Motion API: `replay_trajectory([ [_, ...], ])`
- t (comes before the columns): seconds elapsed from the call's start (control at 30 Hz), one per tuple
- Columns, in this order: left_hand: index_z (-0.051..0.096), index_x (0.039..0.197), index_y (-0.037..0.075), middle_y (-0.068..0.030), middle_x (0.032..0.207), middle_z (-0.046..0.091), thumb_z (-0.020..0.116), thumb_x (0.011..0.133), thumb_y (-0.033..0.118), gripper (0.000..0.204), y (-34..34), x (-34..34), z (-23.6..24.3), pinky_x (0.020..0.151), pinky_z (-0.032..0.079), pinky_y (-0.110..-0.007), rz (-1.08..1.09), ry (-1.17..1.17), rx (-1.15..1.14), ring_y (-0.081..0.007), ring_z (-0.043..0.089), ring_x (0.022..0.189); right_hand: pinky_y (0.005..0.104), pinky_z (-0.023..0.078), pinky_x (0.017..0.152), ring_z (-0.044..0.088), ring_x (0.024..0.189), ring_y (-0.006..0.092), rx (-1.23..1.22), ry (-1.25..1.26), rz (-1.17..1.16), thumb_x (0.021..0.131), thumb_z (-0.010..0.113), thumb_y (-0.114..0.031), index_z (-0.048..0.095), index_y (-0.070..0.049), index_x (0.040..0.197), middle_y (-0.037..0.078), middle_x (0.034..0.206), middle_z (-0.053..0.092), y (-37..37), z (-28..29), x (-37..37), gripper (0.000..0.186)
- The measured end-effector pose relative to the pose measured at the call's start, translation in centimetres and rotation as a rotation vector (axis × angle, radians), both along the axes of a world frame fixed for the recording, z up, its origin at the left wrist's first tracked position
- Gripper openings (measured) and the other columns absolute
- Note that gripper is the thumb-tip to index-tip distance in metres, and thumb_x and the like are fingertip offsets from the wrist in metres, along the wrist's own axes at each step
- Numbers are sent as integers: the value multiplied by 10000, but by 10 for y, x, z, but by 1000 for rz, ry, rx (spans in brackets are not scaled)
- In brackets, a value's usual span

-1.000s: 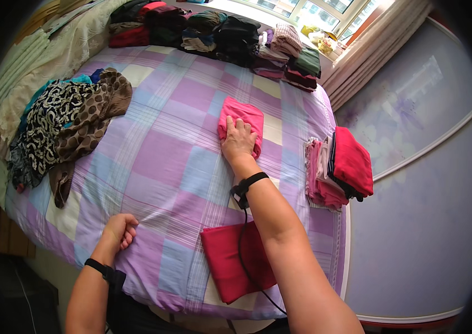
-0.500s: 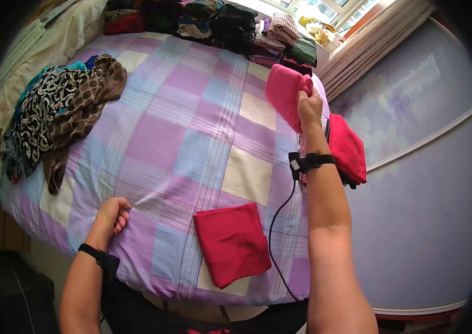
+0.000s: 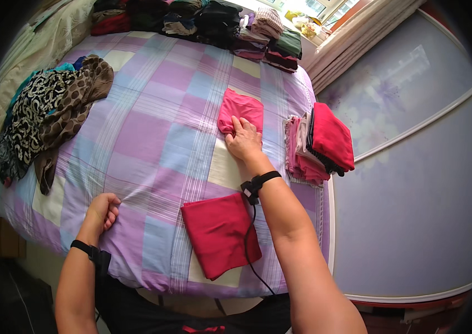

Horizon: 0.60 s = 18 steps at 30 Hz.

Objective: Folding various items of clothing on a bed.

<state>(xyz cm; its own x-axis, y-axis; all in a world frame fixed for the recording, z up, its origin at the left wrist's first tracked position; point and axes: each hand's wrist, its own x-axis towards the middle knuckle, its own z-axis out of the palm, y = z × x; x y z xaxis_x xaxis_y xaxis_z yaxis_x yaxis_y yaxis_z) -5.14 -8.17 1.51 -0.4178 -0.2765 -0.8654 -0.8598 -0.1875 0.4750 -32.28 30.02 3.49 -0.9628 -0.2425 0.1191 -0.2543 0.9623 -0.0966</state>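
Note:
A pink folded garment (image 3: 241,107) lies on the checked bedspread, right of the bed's middle. My right hand (image 3: 243,139) rests on its near edge, fingers stretched out and slightly apart. Closer to me a dark red folded cloth (image 3: 219,236) lies flat, with the cable from my right wrist strap crossing it. My left hand (image 3: 103,210) sits on the near left part of the bed, its fingers loosely curled with nothing seen in them. At the right edge stands a stack of folded clothes (image 3: 308,158), topped by a bright red garment (image 3: 330,136).
A loose heap of patterned clothes (image 3: 52,106) lies at the left of the bed. Several folded piles (image 3: 216,22) line the far edge below the window. A pale sliding wardrobe door (image 3: 408,195) borders the right side, with a curtain (image 3: 358,42) beyond it.
My right hand has brought the pink garment from above the right-hand stack, left and nearer, and laid it on the bed. Its fingers have loosened. My left hand keeps its place on the bed.

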Motion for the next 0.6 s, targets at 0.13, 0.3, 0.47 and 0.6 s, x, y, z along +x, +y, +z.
replay_trajectory([
  [0.13, 548, 533, 124, -44, 429, 498, 644, 782, 326, 335, -4, 4, -4, 297, 295, -283, -35, 4, -2, -149, 390, 295, 509, 346, 1151, 405, 1433, 326, -69, 6, 58, 872, 642, -399, 482, -186, 1517, 119, 1550, 437, 8, 10, 12, 698],
  [0.3, 530, 521, 133, -33, 415, 477, 638, 792, 338, 357, -4, -1, -11, 286, 289, -288, -29, 9, -6, -144, 369, 282, 503, 380, 1123, 466, 1379, 333, -250, -22, 104, 857, 707, -342, 609, -137, 1384, 140, 1478, 503, 33, 18, 64, 574],
  [0.47, 531, 535, 146, -16, 432, 476, 646, 787, 344, 340, -10, 2, -12, 301, 274, -277, -47, 68, -33, -126, 358, 300, 406, 522, 945, 653, 1090, 349, -480, -254, 111, 864, 733, -294, 687, -46, 1225, 186, 1194, 659, 64, 42, 175, 440],
  [0.6, 522, 521, 148, -13, 409, 463, 632, 805, 345, 363, 3, -3, -3, 280, 269, -273, -53, 54, -48, -127, 346, 277, 377, 541, 848, 679, 943, 282, -477, -309, -147, 875, 759, -346, 674, 6, 1213, 179, 1041, 690, 109, 16, 250, 496],
])
